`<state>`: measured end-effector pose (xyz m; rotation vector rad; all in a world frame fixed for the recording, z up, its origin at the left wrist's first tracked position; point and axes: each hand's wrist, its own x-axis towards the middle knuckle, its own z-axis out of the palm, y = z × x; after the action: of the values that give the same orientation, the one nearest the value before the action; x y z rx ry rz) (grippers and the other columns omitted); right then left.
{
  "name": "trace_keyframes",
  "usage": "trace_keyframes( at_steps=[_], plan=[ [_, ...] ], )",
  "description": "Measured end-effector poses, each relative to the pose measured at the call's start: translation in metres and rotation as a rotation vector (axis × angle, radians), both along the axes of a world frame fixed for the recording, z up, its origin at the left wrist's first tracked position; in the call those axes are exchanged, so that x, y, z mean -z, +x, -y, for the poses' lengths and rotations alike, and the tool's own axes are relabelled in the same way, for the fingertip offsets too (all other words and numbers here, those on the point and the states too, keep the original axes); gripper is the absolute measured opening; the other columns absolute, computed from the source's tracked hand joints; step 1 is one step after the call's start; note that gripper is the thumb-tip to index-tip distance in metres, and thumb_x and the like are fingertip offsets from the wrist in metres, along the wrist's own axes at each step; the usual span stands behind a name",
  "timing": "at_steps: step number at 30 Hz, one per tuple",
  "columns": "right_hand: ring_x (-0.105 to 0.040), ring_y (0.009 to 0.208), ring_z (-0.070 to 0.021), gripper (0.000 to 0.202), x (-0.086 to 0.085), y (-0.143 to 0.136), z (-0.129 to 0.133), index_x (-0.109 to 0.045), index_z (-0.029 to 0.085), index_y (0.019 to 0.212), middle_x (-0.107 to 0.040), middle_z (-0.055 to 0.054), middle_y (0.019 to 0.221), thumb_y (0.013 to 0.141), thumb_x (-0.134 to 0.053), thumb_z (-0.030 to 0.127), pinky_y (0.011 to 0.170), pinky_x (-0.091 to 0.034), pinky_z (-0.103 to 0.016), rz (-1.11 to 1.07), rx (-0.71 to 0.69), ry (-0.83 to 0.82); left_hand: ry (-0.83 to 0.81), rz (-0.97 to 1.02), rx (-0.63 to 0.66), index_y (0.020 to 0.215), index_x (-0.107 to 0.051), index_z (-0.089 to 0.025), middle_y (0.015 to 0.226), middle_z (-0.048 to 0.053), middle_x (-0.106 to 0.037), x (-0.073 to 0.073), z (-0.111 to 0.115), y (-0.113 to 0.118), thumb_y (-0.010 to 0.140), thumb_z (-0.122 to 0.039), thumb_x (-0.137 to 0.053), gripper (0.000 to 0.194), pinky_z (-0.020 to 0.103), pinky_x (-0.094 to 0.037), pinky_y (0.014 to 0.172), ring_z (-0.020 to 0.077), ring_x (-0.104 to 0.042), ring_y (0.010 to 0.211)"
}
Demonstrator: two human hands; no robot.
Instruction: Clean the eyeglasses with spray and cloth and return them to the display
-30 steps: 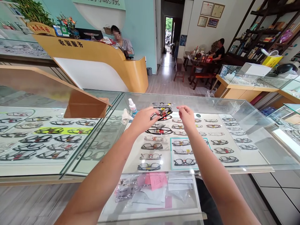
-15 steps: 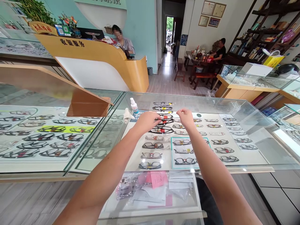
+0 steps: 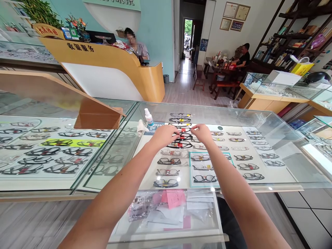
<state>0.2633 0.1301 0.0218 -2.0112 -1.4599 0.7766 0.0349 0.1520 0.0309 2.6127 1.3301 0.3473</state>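
Observation:
In the head view a column of dark-framed eyeglasses (image 3: pixel 180 120) lies on the glass counter top, several with red or yellow tags. My left hand (image 3: pixel 164 136) is closed at the left end of a black pair of eyeglasses (image 3: pixel 185 136) in this column, its fingertips partly hiding the frame. From the other side my right hand (image 3: pixel 202 134) pinches thumb and finger at the right end of the same group. Just nearer to me lies another black pair (image 3: pixel 183 144). A white spray bottle (image 3: pixel 148 117) stands left of my left hand, beside a crumpled pale cloth (image 3: pixel 141 128).
Under the glass, rows of eyeglasses (image 3: pixel 169 161) fill the display case. An open drawer (image 3: pixel 166 224) holds plastic bags and papers below. At the left stands a wooden-framed panel (image 3: pixel 98 117). One person (image 3: pixel 138 46) sits behind the cash desk, another (image 3: pixel 243 57) at a back table.
My right hand has moved left and slightly down, from beside the column to the right end of the eyeglasses. My left hand has shifted slightly right.

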Motion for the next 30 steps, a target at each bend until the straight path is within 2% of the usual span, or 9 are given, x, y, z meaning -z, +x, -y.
trace_keyframes(
  at_steps=[3, 6, 10, 13, 19, 24, 26, 27, 30],
  plan=[
    [-0.057, 0.062, -0.0148, 0.013, 0.000, -0.001, 0.000, -0.082, 0.024, 0.099, -0.071, 0.002, 0.074, 0.090, -0.072, 0.028, 0.063, -0.038, -0.028, 0.022, -0.011, 0.001, -0.019, 0.039, 0.000, 0.104, -0.086, -0.028, 0.112, 0.004, -0.083, 0.000, 0.002, 0.000, 0.102, -0.036, -0.064, 0.024, 0.035, -0.044, 0.076, 0.0300, -0.074, 0.107],
    [-0.056, 0.062, -0.0149, 0.013, -0.002, -0.001, 0.001, -0.080, 0.024, 0.099, -0.069, 0.003, 0.073, 0.093, -0.070, 0.029, 0.062, -0.036, -0.029, 0.029, -0.034, 0.023, -0.016, 0.103, -0.071, 0.114, -0.083, -0.028, 0.114, 0.004, -0.084, -0.001, 0.002, -0.001, 0.102, -0.036, -0.062, 0.026, 0.036, -0.047, 0.079, 0.0297, -0.075, 0.107],
    [-0.053, 0.064, -0.0162, 0.016, -0.006, 0.001, 0.004, -0.079, 0.024, 0.102, -0.061, 0.004, 0.068, 0.098, -0.066, 0.032, 0.061, -0.033, -0.029, 0.085, -0.109, 0.156, 0.011, 0.145, -0.207, 0.132, -0.079, -0.027, 0.115, 0.006, -0.084, -0.002, -0.001, -0.004, 0.102, -0.036, -0.064, 0.034, 0.037, -0.050, 0.081, 0.0317, -0.076, 0.108],
    [-0.051, 0.064, -0.0168, 0.021, -0.011, 0.002, 0.008, -0.078, 0.024, 0.106, -0.056, 0.004, 0.066, 0.101, -0.063, 0.036, 0.062, -0.031, -0.029, 0.151, -0.186, 0.291, 0.032, 0.185, -0.239, 0.132, -0.080, -0.026, 0.119, 0.007, -0.084, -0.002, -0.003, -0.006, 0.103, -0.037, -0.064, 0.035, 0.039, -0.052, 0.084, 0.0322, -0.076, 0.108],
    [-0.047, 0.063, -0.0173, 0.027, -0.025, 0.003, 0.023, -0.080, 0.023, 0.114, -0.056, 0.003, 0.066, 0.104, -0.058, 0.038, 0.066, -0.029, -0.030, 0.250, -0.246, 0.441, 0.094, 0.328, -0.144, 0.124, -0.084, -0.024, 0.125, 0.007, -0.083, 0.000, -0.005, -0.008, 0.104, -0.037, -0.060, 0.034, 0.039, -0.054, 0.091, 0.0293, -0.076, 0.108],
    [-0.044, 0.060, -0.0164, 0.028, -0.035, 0.002, 0.035, -0.079, 0.023, 0.114, -0.048, 0.004, 0.063, 0.104, -0.059, 0.040, 0.066, -0.030, -0.029, 0.168, -0.215, 0.506, 0.061, 0.482, -0.056, 0.115, -0.086, -0.023, 0.120, 0.009, -0.084, 0.000, -0.002, -0.005, 0.102, -0.046, -0.063, 0.035, 0.039, -0.054, 0.091, 0.0286, -0.074, 0.104],
    [-0.042, 0.059, -0.0158, 0.027, -0.037, 0.000, 0.038, -0.076, 0.023, 0.115, -0.042, 0.006, 0.062, 0.104, -0.060, 0.042, 0.066, -0.032, -0.029, 0.064, -0.178, 0.540, -0.008, 0.587, -0.079, 0.109, -0.087, -0.023, 0.110, 0.008, -0.084, 0.000, 0.000, -0.001, 0.096, -0.048, -0.071, 0.032, 0.038, -0.054, 0.087, 0.0268, -0.073, 0.096],
    [-0.040, 0.059, -0.0153, 0.027, -0.037, -0.001, 0.038, -0.075, 0.023, 0.115, -0.038, 0.007, 0.061, 0.103, -0.061, 0.043, 0.066, -0.033, -0.028, -0.006, -0.146, 0.562, -0.053, 0.648, -0.105, 0.105, -0.088, -0.023, 0.098, 0.007, -0.082, 0.000, 0.002, 0.001, 0.092, -0.049, -0.075, 0.031, 0.037, -0.053, 0.082, 0.0249, -0.070, 0.087],
    [-0.034, 0.057, -0.0138, 0.025, -0.034, -0.006, 0.037, -0.070, 0.023, 0.108, -0.031, 0.010, 0.061, 0.100, -0.064, 0.047, 0.066, -0.034, -0.027, -0.259, -0.066, 0.597, -0.214, 0.873, -0.179, 0.096, -0.087, -0.023, 0.060, -0.001, -0.057, -0.002, 0.004, 0.007, 0.082, -0.053, -0.085, 0.034, 0.033, -0.046, 0.067, 0.0169, -0.051, 0.061]
  ],
)
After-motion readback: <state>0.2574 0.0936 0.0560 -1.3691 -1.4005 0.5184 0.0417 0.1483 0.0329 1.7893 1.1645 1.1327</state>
